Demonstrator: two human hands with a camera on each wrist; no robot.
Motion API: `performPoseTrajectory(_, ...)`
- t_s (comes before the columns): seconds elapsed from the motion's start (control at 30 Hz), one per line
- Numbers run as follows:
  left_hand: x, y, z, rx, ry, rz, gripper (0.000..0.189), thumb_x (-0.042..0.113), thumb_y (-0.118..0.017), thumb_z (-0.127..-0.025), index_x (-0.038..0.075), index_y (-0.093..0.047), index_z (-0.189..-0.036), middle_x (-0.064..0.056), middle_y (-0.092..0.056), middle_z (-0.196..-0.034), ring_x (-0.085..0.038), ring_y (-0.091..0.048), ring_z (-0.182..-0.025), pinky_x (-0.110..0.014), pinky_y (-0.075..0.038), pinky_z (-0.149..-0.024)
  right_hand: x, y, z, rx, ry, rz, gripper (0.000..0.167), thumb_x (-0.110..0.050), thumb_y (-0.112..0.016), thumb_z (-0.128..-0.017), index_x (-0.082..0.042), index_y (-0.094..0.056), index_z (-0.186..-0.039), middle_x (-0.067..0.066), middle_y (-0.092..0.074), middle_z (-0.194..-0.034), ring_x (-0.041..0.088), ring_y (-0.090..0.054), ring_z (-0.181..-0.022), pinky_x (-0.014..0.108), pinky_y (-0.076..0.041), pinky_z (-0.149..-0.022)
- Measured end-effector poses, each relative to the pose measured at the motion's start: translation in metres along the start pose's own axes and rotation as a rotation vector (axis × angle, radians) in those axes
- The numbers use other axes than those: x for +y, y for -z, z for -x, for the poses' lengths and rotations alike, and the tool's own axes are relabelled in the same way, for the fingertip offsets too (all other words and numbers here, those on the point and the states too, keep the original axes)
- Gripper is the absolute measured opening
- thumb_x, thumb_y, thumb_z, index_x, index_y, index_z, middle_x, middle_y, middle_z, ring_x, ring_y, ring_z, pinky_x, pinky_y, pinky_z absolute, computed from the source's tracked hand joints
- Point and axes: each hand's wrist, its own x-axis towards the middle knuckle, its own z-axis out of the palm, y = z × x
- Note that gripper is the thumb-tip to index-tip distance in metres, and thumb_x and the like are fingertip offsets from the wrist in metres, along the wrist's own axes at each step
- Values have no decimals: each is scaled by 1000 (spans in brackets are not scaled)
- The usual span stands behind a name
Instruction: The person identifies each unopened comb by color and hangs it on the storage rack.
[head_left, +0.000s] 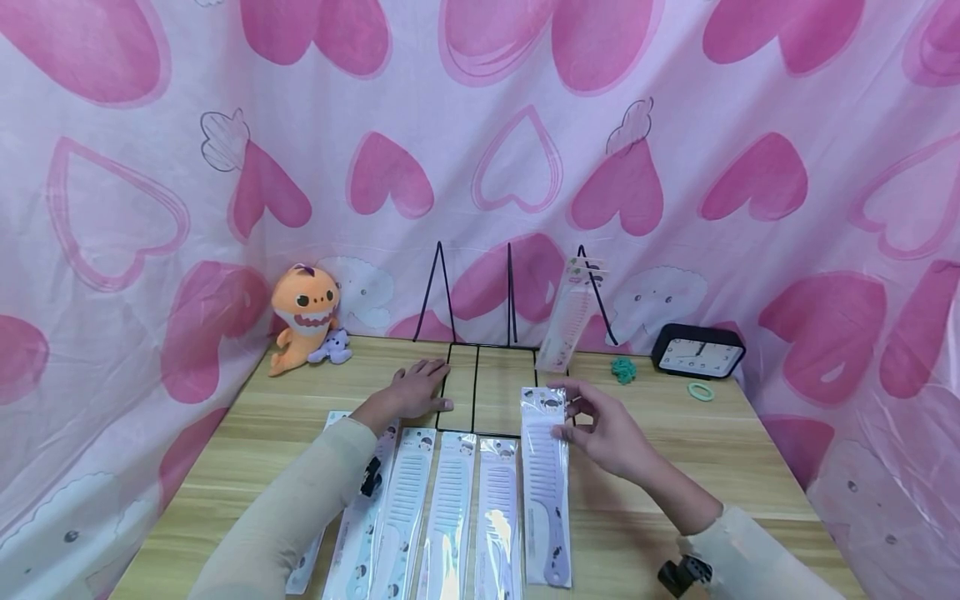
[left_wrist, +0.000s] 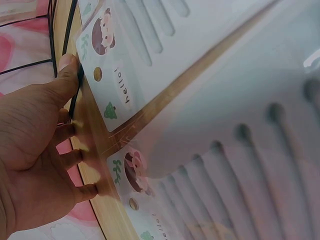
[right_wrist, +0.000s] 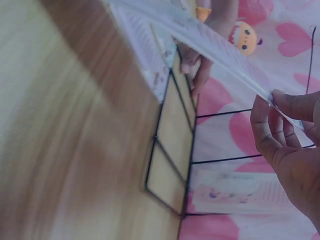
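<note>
My right hand point(head_left: 607, 433) pinches the upper edge of a purple comb in a clear packet point(head_left: 545, 500); the right wrist view shows this packet point(right_wrist: 225, 57) raised over the table, thumb on one face and fingers on the other. With fingers stretched out, my left hand point(head_left: 412, 393) rests at the left side of a black wire rack point(head_left: 475, 392). On the rack's right prong hangs a packaged pink comb point(head_left: 567, 325). Several more packaged combs point(head_left: 450, 500) lie in a row before the rack, some partly hidden under the left forearm.
An orange plush shark point(head_left: 303, 312) and a small purple plush point(head_left: 332, 347) sit at the back left. At the back right stand a black clock point(head_left: 699, 353), a green coiled band point(head_left: 623, 370) and a pale green ring point(head_left: 701, 392). A heart-patterned curtain point(head_left: 517, 167) surrounds the wooden table.
</note>
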Motion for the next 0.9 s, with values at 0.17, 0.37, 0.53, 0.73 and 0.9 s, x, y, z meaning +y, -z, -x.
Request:
performPoseTrajectory(0.17, -1, 0, 0, -4, -6, 3, 91, 55, -68, -107, 17, -25, -177, -6, -15, -188, -38, -8, -175, -75, -9, -137, -15, 1, -3, 26, 56, -31, 71, 7, -84, -93, -24, -62, -153, 10, -67, -121, 28, -71, -110, 27, -67, -82)
performPoseTrajectory(0.37, 9, 6, 10, 10, -18, -10, 87, 53, -66, -109, 14, -28, -176, -10, -17, -187, -41, -11, -174, -77, -12, -136, -35, 1, -7, 36, 134, -94, 68, 7, -81, -95, -26, -63, -152, 8, -68, -129, 30, -70, -111, 29, -68, -90)
performPoseTrajectory(0.53, 12, 8, 13, 13, -14, -13, 86, 53, -65, -109, 14, -28, -176, -10, -18, -187, -41, -12, -174, -76, -12, -136, -48, -3, -14, 67, 225, -95, 67, 8, -81, -95, -23, -64, -152, 6, -68, -126, 27, -66, -111, 29, -69, -91)
performPoseTrajectory(0.73, 4, 0, 4, 22, -4, -19, 88, 55, -67, -108, 17, -27, -177, -7, -17, -188, -38, -11, -175, -75, -12, -137, -58, -8, -24, 116, 311, -118, 65, 13, -79, -94, -13, -63, -151, 10, -65, -123, 22, -64, -108, 27, -68, -93)
performPoseTrajectory(0.9, 4, 2, 5, 19, -18, -14, 89, 60, -64, -108, 18, -27, -177, -8, -17, -188, -40, -11, -174, -77, -11, -136, -62, -10, -29, 156, 357, -142, 63, 15, -76, -95, -8, -62, -151, 14, -65, -129, 19, -66, -108, 25, -66, -96)
